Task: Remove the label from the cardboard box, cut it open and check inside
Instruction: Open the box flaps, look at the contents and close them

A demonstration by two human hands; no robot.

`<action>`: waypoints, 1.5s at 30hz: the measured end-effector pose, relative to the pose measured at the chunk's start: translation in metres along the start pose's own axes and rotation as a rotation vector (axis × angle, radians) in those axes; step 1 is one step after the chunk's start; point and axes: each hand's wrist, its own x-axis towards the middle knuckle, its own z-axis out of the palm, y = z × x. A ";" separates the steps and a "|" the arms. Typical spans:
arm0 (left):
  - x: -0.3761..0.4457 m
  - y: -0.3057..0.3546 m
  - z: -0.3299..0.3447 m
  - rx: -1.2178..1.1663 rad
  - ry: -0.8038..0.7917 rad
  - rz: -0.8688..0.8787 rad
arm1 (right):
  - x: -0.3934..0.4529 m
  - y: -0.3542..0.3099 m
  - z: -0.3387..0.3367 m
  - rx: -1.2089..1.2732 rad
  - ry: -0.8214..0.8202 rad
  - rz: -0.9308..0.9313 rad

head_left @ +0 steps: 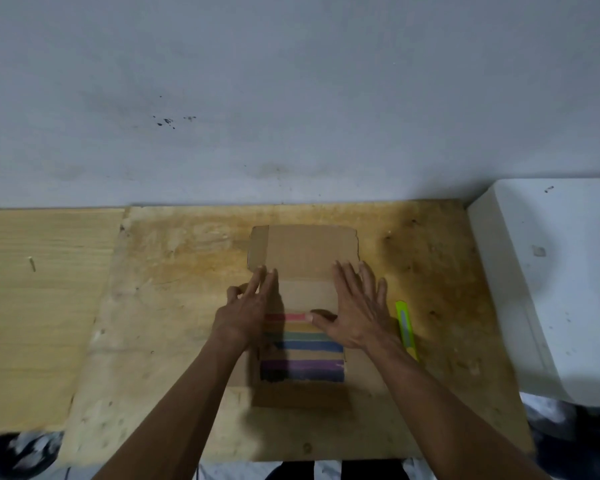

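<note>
A brown cardboard box (305, 254) lies in the middle of the plywood board, its flaps spread open flat. Inside it shows a sheet with rainbow stripes (305, 355) running red, yellow, green, blue and purple. My left hand (246, 310) rests on the box's left side, fingers spread and pointing away from me. My right hand (354, 306) lies flat on the right side, with its thumb touching the red stripe. A yellow-green utility knife (406, 329) lies on the board just right of my right hand, apart from it.
The plywood board (153, 306) lies on a paler wooden surface (42, 306) against a grey-white wall. A white slab-like object (551, 278) stands at the right edge. Dark and white cloth shows at the bottom corners.
</note>
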 end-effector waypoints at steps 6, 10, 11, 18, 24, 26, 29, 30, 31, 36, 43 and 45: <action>0.014 -0.020 0.002 -0.065 -0.109 0.029 | 0.001 0.019 0.015 -0.006 -0.027 -0.047; 0.015 -0.025 0.016 -0.066 -0.029 0.029 | 0.002 0.025 0.026 -0.051 -0.019 -0.075; 0.014 -0.026 0.017 -0.074 -0.011 0.034 | 0.002 0.025 0.028 -0.063 -0.016 -0.078; -0.002 -0.023 0.023 -0.141 0.115 0.046 | -0.015 0.016 0.022 -0.113 0.044 -0.031; -0.054 -0.021 0.057 -0.125 0.190 0.234 | -0.094 -0.001 0.020 0.118 -0.037 -0.039; -0.063 -0.022 0.072 -0.113 0.057 0.227 | -0.108 0.000 0.036 0.134 -0.092 -0.042; -0.066 -0.019 0.082 -0.113 -0.025 0.170 | -0.109 0.009 0.057 0.091 -0.115 -0.047; -0.066 -0.017 0.083 -0.115 -0.024 0.161 | -0.107 0.011 0.061 0.077 -0.110 -0.047; -0.065 -0.016 0.086 -0.117 -0.015 0.159 | -0.104 0.013 0.064 0.056 -0.102 -0.048; -0.055 -0.024 0.104 -0.095 0.091 0.179 | -0.098 0.020 0.071 -0.020 -0.057 -0.059; -0.056 -0.023 0.107 -0.199 0.138 0.187 | -0.099 0.019 0.073 -0.012 0.002 -0.060; -0.060 -0.019 0.103 -0.277 0.300 0.191 | -0.097 0.015 0.067 0.039 0.134 -0.044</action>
